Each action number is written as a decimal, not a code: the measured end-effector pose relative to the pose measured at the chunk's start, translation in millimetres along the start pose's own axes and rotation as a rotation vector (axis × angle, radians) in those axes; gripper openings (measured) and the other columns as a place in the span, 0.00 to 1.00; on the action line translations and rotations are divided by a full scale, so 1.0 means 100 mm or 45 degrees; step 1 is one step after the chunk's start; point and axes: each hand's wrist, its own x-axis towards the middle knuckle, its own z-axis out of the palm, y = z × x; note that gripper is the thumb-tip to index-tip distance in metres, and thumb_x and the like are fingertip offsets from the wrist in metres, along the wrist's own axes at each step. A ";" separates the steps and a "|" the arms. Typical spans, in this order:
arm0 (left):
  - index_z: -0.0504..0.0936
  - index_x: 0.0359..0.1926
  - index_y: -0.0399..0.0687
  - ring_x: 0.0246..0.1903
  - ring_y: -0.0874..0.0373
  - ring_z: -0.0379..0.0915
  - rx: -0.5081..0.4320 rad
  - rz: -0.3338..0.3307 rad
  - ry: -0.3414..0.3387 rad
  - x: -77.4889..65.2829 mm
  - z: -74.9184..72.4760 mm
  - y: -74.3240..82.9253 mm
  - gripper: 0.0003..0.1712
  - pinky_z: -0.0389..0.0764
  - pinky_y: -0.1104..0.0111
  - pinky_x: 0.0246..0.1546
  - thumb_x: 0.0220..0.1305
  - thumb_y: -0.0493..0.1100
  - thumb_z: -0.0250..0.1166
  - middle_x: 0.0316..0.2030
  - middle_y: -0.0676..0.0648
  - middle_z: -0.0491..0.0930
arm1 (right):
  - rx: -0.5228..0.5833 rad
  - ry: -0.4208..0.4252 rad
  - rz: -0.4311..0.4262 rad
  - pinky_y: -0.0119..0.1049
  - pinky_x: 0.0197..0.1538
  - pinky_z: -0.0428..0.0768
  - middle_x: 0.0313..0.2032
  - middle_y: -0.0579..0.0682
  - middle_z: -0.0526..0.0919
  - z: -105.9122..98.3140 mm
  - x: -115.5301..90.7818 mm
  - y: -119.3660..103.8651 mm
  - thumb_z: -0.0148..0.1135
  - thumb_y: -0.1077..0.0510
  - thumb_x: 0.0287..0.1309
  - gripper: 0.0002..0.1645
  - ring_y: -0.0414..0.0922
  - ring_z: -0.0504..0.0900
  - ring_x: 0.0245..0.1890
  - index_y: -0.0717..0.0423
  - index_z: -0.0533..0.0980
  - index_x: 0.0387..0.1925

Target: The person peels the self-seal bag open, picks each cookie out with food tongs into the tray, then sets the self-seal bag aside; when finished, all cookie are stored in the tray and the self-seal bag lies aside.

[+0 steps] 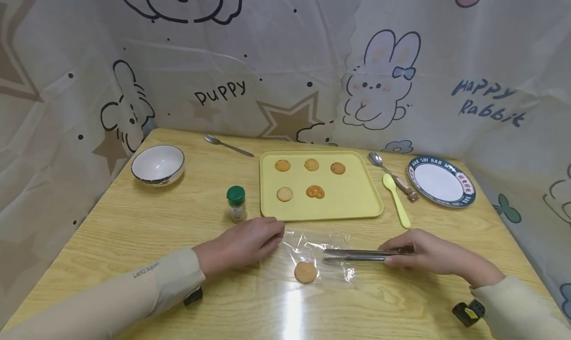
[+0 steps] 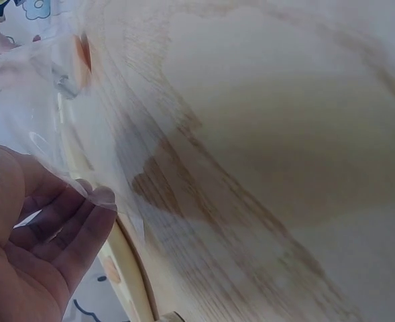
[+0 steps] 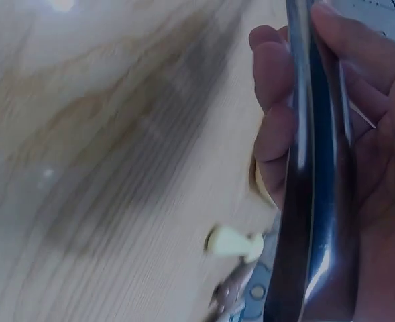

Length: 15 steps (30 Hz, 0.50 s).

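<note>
My left hand (image 1: 243, 244) pinches the edge of a clear plastic bag (image 1: 292, 243); in the left wrist view the thumb and fingertips (image 2: 103, 196) meet on its film. A round golden cookie (image 1: 305, 272) lies within the bag's outline, towards its near side. Metal tongs (image 1: 357, 255) are gripped by my right hand (image 1: 430, 255), their tips over the bag's right part, to the right of the cookie. They hold nothing, and their arms lie close together. Beyond the bag, a yellow tray (image 1: 332, 210) bears several cookies, three at the back and a round one plus a pretzel-shaped one in front.
A green-capped shaker (image 1: 236, 204) stands left of the tray, near my left hand. Farther left are a white bowl (image 1: 158, 165) and a fork (image 1: 229, 145). To the right lie a metal spoon (image 1: 394, 177), a yellow spoon (image 1: 397, 201) and a blue-rimmed plate (image 1: 441, 181).
</note>
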 end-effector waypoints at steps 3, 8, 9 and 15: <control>0.73 0.33 0.54 0.26 0.67 0.67 0.000 -0.003 -0.002 0.00 0.00 0.01 0.06 0.71 0.77 0.26 0.70 0.43 0.56 0.26 0.58 0.71 | -0.012 -0.013 -0.054 0.29 0.29 0.80 0.35 0.50 0.87 0.03 0.10 -0.03 0.58 0.51 0.66 0.18 0.31 0.78 0.23 0.54 0.79 0.53; 0.73 0.31 0.54 0.25 0.67 0.66 0.000 -0.009 0.000 0.01 -0.01 0.00 0.08 0.70 0.77 0.25 0.71 0.42 0.55 0.25 0.58 0.70 | -0.023 -0.058 -0.077 0.31 0.31 0.81 0.40 0.49 0.88 0.05 0.24 -0.10 0.60 0.49 0.64 0.20 0.37 0.82 0.26 0.54 0.79 0.53; 0.72 0.31 0.53 0.25 0.67 0.66 0.000 -0.008 0.002 0.01 -0.01 0.00 0.08 0.70 0.77 0.25 0.71 0.42 0.55 0.25 0.57 0.70 | -0.028 -0.067 -0.073 0.31 0.31 0.81 0.40 0.48 0.87 0.05 0.26 -0.12 0.61 0.48 0.63 0.20 0.37 0.82 0.26 0.53 0.79 0.53; 0.72 0.31 0.54 0.25 0.67 0.65 0.010 -0.004 0.012 0.00 -0.02 0.00 0.08 0.70 0.77 0.25 0.70 0.42 0.55 0.25 0.58 0.69 | -0.021 -0.122 -0.101 0.30 0.25 0.79 0.35 0.47 0.87 0.06 0.38 -0.18 0.63 0.49 0.61 0.18 0.38 0.81 0.23 0.52 0.80 0.51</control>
